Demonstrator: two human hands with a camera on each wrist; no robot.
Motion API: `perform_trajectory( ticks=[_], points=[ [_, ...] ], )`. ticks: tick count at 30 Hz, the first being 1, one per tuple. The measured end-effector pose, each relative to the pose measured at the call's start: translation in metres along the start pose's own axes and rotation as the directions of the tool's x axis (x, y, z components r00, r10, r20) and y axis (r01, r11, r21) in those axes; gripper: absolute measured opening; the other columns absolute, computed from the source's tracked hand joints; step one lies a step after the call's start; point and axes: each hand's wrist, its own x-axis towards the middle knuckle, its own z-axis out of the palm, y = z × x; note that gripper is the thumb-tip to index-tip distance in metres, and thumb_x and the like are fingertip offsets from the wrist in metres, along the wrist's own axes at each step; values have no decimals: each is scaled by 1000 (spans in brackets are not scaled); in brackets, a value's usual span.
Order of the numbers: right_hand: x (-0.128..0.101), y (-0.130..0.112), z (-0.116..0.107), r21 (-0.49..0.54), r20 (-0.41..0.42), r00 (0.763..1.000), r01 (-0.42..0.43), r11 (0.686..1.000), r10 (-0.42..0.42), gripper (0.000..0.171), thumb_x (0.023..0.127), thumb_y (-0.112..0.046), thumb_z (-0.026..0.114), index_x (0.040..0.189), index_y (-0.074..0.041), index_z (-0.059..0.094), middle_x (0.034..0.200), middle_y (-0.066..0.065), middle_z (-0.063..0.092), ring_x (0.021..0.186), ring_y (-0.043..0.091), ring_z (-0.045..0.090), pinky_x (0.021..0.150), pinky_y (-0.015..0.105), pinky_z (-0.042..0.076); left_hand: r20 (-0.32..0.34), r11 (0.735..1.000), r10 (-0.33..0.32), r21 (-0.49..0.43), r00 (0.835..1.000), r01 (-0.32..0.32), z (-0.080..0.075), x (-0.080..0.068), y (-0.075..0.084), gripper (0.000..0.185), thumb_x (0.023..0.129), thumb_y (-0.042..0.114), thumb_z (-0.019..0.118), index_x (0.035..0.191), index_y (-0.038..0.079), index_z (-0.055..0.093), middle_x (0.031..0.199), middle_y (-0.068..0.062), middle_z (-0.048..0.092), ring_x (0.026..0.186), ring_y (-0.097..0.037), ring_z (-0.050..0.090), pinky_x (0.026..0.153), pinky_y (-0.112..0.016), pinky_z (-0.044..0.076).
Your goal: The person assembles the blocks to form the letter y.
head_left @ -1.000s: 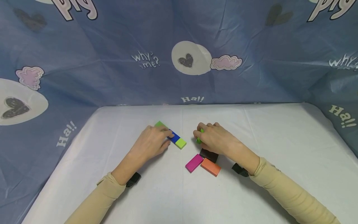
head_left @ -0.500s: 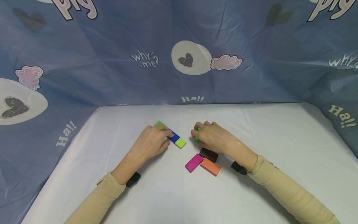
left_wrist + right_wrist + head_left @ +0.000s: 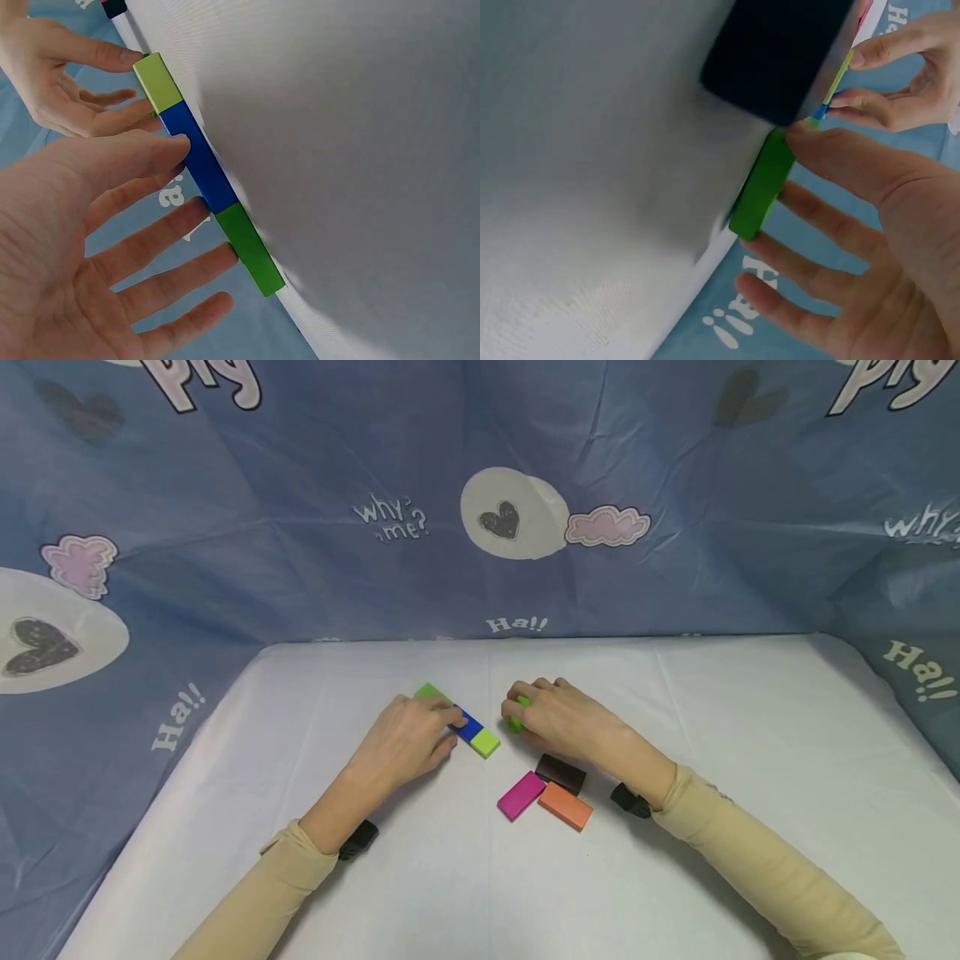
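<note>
Now my right hand (image 3: 558, 720) has its fingers curled round a green block (image 3: 516, 720), near the middle of the table (image 3: 750, 752), just beside the row's near end. It looks light, stiff and smooth, so I judge the long edges the safest hold. It is a flat, bright green slab. My left hand (image 3: 408, 741) rests with straight fingers on the row of blocks (image 3: 202, 169): lime, blue, green, end to end. Toward the near edge lie a dark block (image 3: 561, 772), a magenta block (image 3: 521, 795) and an orange block (image 3: 566, 806).
</note>
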Motion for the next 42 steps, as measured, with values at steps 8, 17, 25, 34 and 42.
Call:
perform_trajectory(
  ticks=[8,17,25,34,42],
  points=[
    [1,3,3,36,-1,1000,1,999,-1,28,102,-25,77,128,-20,70,137,7,69,111,30,74,88,48,63,-4,1000,2,0,1000,-2,1,0,0,18,94,22,84,111,17,82,114,-6,83,80,-19,77,68,-40,62],
    [-1,2,-1,68,26,999,-28,997,26,33,101,-25,78,131,-19,69,139,9,69,115,31,73,92,49,62,-9,1000,3,6,1000,-3,0,1,0,18,94,22,84,111,18,83,115,-6,83,82,-20,78,70,-40,63],
    [2,2,-4,95,25,1000,-9,995,7,30,100,-18,77,130,-19,71,138,8,71,116,31,73,96,49,62,-4,1000,3,15,1000,-3,-1,1,0,18,94,22,84,112,18,83,115,-7,83,82,-20,78,69,-40,62],
    [11,-5,1,69,-22,1000,-5,998,6,25,104,-23,73,130,-19,72,139,7,72,124,30,72,99,51,62,-2,1000,0,15,1000,0,0,1,0,18,95,22,83,112,17,83,114,-7,83,81,-19,77,69,-40,62],
    [14,-6,1,67,-34,999,-10,998,13,24,103,-21,74,127,-17,70,137,7,73,122,29,73,96,49,62,-3,1000,-5,-3,1000,5,0,1,0,17,94,21,84,110,17,83,113,-6,83,78,-18,76,67,-38,62]
  ],
)
